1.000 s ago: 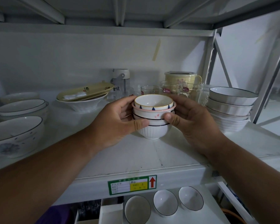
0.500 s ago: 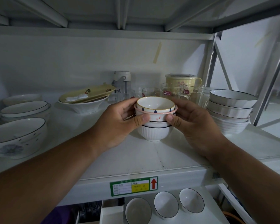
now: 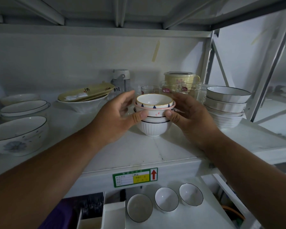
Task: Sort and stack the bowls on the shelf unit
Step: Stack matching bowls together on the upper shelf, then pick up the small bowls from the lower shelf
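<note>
- A stack of small bowls (image 3: 154, 119) is stood mid-shelf (image 3: 155, 151), ribbed white bowl at the bottom.
- The stack is gripped by the left hand (image 3: 117, 120), thumb pressed on the pink-rimmed bowl (image 3: 155, 111).
- The opposite side is held by the right hand (image 3: 191, 119), fingers curled round it.
- A larger bowl stack (image 3: 226, 107) is seen just to the right.
- Three bowls (image 3: 166, 199) are laid on the shelf below.

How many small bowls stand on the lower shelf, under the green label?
3. They stand in a row: the left bowl, the middle bowl and the right bowl. The person's arms cover parts of that shelf, so others may be hidden.
</note>
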